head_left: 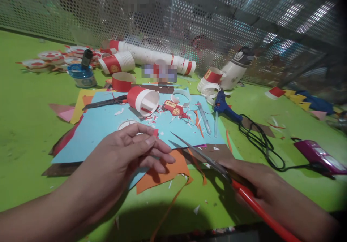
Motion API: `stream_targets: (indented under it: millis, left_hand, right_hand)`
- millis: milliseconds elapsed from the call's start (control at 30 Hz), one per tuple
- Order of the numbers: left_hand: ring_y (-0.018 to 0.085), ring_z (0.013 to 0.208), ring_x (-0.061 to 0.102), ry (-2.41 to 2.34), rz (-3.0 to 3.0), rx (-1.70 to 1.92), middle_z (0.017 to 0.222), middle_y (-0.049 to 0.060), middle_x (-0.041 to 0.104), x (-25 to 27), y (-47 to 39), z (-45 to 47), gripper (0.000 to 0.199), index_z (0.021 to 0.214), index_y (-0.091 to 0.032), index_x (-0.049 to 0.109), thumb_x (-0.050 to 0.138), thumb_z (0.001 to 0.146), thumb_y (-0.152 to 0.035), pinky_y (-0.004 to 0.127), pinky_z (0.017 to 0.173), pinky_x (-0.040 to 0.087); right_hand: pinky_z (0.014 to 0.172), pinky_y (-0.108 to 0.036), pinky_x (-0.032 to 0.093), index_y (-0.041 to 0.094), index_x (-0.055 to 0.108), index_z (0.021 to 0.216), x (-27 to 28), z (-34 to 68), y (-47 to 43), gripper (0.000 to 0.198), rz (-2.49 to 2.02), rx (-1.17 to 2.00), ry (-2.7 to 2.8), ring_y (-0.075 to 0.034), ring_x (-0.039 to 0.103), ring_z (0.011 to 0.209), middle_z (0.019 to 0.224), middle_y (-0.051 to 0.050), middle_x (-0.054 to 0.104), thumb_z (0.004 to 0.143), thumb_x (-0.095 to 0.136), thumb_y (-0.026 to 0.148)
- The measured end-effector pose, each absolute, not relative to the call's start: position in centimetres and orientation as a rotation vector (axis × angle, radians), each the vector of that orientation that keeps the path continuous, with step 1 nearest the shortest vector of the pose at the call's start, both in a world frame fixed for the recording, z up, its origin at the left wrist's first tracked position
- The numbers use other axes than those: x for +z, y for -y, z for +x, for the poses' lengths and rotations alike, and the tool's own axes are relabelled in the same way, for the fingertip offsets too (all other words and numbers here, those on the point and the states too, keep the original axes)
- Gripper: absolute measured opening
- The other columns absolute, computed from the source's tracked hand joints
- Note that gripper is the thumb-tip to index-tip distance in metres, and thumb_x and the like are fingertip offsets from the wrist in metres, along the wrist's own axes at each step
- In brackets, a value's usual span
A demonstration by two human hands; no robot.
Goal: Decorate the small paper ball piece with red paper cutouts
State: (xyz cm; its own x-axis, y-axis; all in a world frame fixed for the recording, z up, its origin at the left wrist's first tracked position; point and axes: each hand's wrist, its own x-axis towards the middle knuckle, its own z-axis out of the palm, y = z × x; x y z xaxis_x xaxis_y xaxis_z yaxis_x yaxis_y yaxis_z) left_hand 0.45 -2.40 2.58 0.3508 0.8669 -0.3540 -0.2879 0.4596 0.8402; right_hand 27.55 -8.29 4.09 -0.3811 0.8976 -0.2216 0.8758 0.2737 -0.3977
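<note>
My left hand [135, 150] is over the blue paper sheets [108, 121], its thumb and index finger pinching a small red scrap of paper [155, 132]. The other fingers are loosely curled. On the right, my right hand [257, 184] grips a pair of scissors [214, 162] by the red handles. The blades point up and left toward my left fingertips, looking slightly parted and touching no paper. Beyond my left hand a red and white paper cup [143, 101] lies on its side among red and white clippings. Orange paper [162, 175] lies below my left fingers.
A blue glue gun [225, 106] with a black cable and a pink device [320, 155] lie right. A black-handled cutter [104, 102] and a pen [204, 117] rest on the paper. Stacked cups [151, 56], a blue-lidded tub [82, 76] and a white flask [234, 70] stand behind, before a perforated screen.
</note>
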Motion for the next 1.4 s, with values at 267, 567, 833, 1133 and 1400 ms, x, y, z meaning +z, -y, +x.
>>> stream_targets:
  millis: [267, 567, 833, 1133, 1400]
  left_hand:
    - [0.014, 0.058, 0.067, -0.943, 0.815, 1.059, 0.076, 0.004, 0.072, 3.0, 2.4, -0.6, 0.007, 0.087, -0.017, 0.064, 0.066, 0.081, -0.016, 0.019, 0.049, 0.055]
    - [0.011, 0.055, 0.066, -0.991, 0.829, 0.972, 0.081, 0.007, 0.074, 2.9, 2.3, 0.3, 0.008, 0.084, -0.014, 0.061, 0.067, 0.082, -0.018, 0.019, 0.055, 0.056]
    - [0.019, 0.07, 0.072, -0.908, 0.868, 0.818, 0.085, 0.011, 0.075, 1.3, 2.8, 1.0, 0.017, 0.087, -0.013, 0.057, 0.063, 0.087, -0.029, 0.027, 0.06, 0.058]
    - [0.018, 0.066, 0.071, -0.846, 0.852, 0.78, 0.089, 0.013, 0.075, 0.7, 2.9, 1.1, 0.023, 0.091, -0.016, 0.051, 0.063, 0.087, -0.035, 0.03, 0.063, 0.057]
    - [0.017, 0.061, 0.069, -0.855, 0.835, 0.756, 0.084, 0.015, 0.074, 1.4, 2.8, 1.2, 0.019, 0.087, -0.014, 0.053, 0.063, 0.086, -0.03, 0.029, 0.061, 0.055]
  right_hand:
    - [0.085, -0.038, 0.056, 0.027, 0.065, 0.115, 4.0, 27.5, 8.9, 0.03, -1.845, 0.7, 2.473, -0.025, 0.066, 0.104, 0.114, -0.005, 0.07, 0.088, 0.052, 0.026]
    - [0.092, -0.04, 0.054, 0.029, 0.06, 0.128, 3.8, 29.0, 9.8, 0.043, -1.764, 0.517, 2.461, -0.028, 0.063, 0.113, 0.129, -0.007, 0.064, 0.087, 0.053, 0.031]
    - [0.086, -0.037, 0.057, 0.031, 0.061, 0.128, 4.3, 29.6, 10.8, 0.048, -1.752, 0.454, 2.48, -0.029, 0.069, 0.101, 0.118, -0.007, 0.07, 0.081, 0.057, 0.037]
    - [0.085, -0.033, 0.057, 0.029, 0.065, 0.122, 4.7, 27.6, 9.9, 0.04, -1.679, 0.522, 2.5, -0.027, 0.07, 0.101, 0.117, -0.008, 0.071, 0.084, 0.054, 0.036]
    - [0.089, -0.033, 0.056, 0.029, 0.062, 0.125, 3.8, 28.0, 10.5, 0.041, -1.707, 0.384, 2.55, -0.026, 0.068, 0.104, 0.12, -0.008, 0.069, 0.085, 0.051, 0.035]
